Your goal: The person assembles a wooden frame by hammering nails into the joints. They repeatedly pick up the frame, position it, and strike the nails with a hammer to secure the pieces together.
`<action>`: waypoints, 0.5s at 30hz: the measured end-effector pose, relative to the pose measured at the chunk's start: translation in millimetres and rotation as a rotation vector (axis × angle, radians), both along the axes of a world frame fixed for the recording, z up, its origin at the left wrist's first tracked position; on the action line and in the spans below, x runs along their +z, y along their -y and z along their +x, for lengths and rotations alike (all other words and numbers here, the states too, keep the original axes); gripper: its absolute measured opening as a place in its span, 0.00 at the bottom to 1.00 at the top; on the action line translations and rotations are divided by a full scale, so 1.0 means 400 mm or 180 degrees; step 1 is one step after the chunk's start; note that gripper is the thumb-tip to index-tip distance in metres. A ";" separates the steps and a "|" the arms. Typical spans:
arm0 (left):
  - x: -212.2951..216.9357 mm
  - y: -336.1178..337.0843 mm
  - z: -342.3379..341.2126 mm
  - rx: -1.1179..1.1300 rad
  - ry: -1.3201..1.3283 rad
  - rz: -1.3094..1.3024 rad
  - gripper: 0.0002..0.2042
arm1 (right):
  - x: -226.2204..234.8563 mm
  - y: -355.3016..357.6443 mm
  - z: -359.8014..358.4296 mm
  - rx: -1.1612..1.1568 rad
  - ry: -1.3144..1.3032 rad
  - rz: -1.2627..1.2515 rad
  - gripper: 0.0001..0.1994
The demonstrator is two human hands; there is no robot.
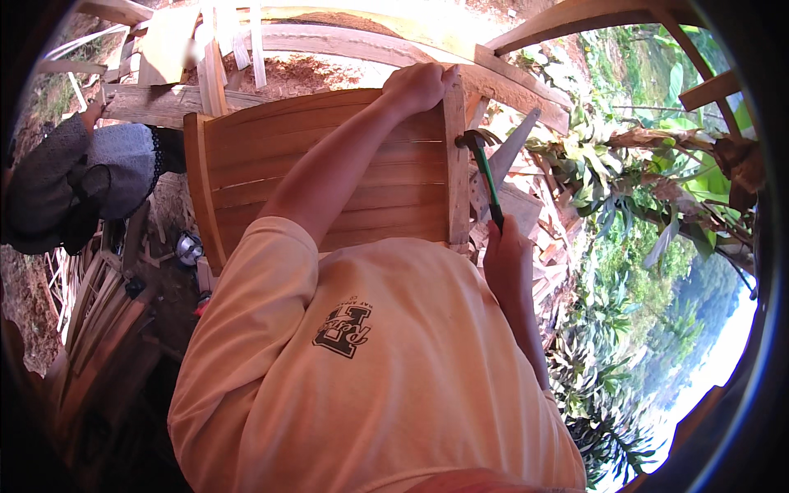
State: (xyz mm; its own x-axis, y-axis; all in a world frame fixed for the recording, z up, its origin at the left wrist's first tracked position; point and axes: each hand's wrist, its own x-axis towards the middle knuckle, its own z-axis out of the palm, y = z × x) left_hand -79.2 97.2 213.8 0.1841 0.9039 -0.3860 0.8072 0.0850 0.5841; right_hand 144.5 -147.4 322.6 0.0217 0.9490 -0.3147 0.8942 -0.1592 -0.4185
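Note:
A slatted wooden panel [329, 156] lies before me, with upright end strips on its left and right edges. My left hand [417, 87] is closed at the far end of the right end strip [456, 164], its fingertips together against the wood. Whatever those fingers pinch, if anything, is too small to make out. Lower down, my right hand [505, 251] is wrapped round the black grip of a claw hammer [485, 168] with a green handle. The hammer's head is beside the right strip, near its outer edge; whether it touches the wood, I cannot tell.
A grey tapering blade, like a handsaw's [518, 146], lies right of the hammer. Wooden beams [345, 41] run across the far side. At left is another person in grey clothing [82, 177]. Stacked wood strips [94, 316] lie lower left; plants [608, 304] grow at right.

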 end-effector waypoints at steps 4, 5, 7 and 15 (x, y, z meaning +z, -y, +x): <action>0.002 0.017 -0.012 0.0202 0.0217 0.0260 0.38 | 0.095 -0.024 -0.040 -0.0391 -0.0491 0.0864 0.06; -0.007 0.025 -0.011 0.0212 0.0213 0.0250 0.38 | 0.087 -0.017 -0.046 -0.0520 -0.0548 0.1200 0.05; -0.005 0.020 0.000 0.0193 0.0235 0.0271 0.38 | 0.009 0.006 -0.036 -0.0375 -0.0443 0.1321 0.08; 0.027 0.019 -0.011 0.0144 0.0039 0.0092 0.35 | 0.105 -0.011 -0.044 -0.0448 -0.0638 0.0999 0.08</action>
State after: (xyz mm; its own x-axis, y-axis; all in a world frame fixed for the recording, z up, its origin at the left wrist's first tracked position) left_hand -83.7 89.6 224.8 0.1473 0.9222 -0.3576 0.7957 0.1042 0.5967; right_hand 126.9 -143.0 364.7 0.1260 0.9918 -0.0211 0.7683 -0.1110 -0.6304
